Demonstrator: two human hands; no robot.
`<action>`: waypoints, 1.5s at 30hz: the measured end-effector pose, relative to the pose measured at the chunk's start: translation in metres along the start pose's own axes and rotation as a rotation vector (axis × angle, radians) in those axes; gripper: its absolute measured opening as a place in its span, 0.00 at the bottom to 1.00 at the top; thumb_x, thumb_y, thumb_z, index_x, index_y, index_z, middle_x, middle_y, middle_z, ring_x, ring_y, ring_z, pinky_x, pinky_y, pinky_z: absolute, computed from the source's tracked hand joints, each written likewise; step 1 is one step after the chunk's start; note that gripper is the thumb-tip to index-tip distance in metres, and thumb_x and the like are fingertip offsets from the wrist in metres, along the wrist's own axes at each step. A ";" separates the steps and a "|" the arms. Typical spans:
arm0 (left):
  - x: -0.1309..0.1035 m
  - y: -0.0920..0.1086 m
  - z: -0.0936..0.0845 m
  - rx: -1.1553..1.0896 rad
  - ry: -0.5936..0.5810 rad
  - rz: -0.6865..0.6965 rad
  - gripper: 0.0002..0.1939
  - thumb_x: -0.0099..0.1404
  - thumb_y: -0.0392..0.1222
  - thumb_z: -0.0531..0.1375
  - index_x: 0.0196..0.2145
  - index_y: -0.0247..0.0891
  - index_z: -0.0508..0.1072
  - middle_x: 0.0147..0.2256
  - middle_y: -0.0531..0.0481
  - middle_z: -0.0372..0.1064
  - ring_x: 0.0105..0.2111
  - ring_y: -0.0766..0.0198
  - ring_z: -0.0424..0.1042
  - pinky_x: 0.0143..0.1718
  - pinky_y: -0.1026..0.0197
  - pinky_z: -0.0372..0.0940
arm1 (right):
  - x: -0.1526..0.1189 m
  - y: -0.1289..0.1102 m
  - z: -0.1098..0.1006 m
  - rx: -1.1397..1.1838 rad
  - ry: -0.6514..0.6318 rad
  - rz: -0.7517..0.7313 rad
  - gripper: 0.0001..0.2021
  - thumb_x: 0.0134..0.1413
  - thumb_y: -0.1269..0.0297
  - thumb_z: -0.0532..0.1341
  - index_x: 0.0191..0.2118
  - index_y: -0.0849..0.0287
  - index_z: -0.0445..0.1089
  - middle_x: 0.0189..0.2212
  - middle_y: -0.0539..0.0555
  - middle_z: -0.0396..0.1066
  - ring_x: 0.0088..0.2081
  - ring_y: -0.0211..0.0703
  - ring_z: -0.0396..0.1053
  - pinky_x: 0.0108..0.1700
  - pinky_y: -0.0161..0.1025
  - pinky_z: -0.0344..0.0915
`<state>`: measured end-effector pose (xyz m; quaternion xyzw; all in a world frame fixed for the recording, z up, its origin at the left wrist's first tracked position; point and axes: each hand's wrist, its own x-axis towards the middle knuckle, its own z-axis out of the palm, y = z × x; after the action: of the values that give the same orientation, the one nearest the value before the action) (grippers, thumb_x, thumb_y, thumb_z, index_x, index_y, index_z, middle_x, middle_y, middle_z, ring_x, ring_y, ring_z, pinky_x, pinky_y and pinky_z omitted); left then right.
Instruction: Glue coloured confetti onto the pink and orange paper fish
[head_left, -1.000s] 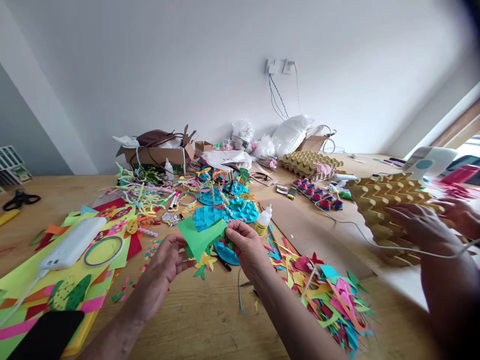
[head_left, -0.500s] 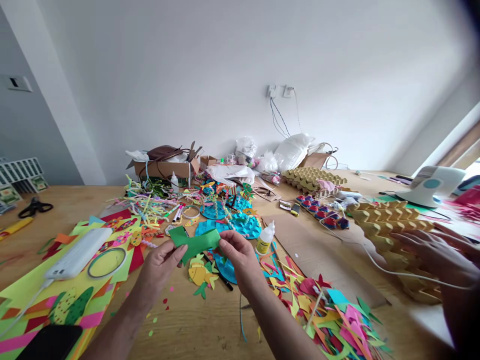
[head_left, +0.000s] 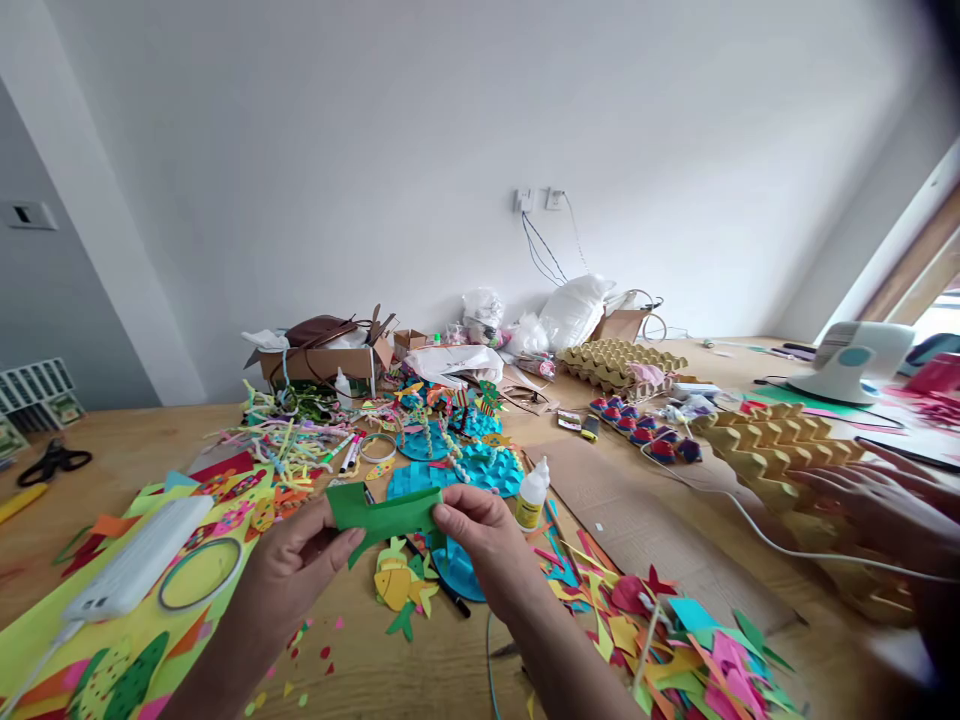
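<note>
A piece of green paper (head_left: 397, 514), with a fold along its upper edge, is stretched between my two hands above the table. My left hand (head_left: 300, 560) pinches its left end between thumb and fingers. At the right end, my right hand (head_left: 480, 530) grips it the same way. Just below the paper lie yellow paper fish (head_left: 396, 584) with green cut-out pieces. A blue-painted egg-tray piece (head_left: 459, 572) is partly hidden behind my right hand. The glue bottle (head_left: 532, 492) stands upright to the right of that hand.
Colourful paper scraps (head_left: 675, 640) cover the front right beside a cardboard sheet (head_left: 622, 520). On the right, another person's hand (head_left: 862, 490) rests on an egg tray (head_left: 780, 440). A white power strip (head_left: 139, 560) and tape roll (head_left: 201, 574) lie on yellow paper at left; black scissors (head_left: 54, 460) lie beyond.
The green paper and both hands sit slightly lower in view, with the left hand turned and nearer. The view has shifted a little. The other person's hand stays at the egg tray.
</note>
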<state>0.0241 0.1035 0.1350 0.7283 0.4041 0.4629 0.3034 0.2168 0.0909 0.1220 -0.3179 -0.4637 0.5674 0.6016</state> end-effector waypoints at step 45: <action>-0.005 0.022 0.008 -0.140 0.189 -0.078 0.07 0.53 0.43 0.58 0.23 0.38 0.65 0.22 0.55 0.61 0.23 0.68 0.61 0.23 0.69 0.59 | -0.001 0.016 0.008 0.291 0.182 0.055 0.08 0.32 0.67 0.69 0.21 0.58 0.69 0.20 0.46 0.67 0.23 0.33 0.61 0.27 0.30 0.59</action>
<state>0.0366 0.0876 0.1476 0.6423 0.4256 0.5443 0.3318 0.2031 0.0909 0.1098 -0.2902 -0.3117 0.6135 0.6650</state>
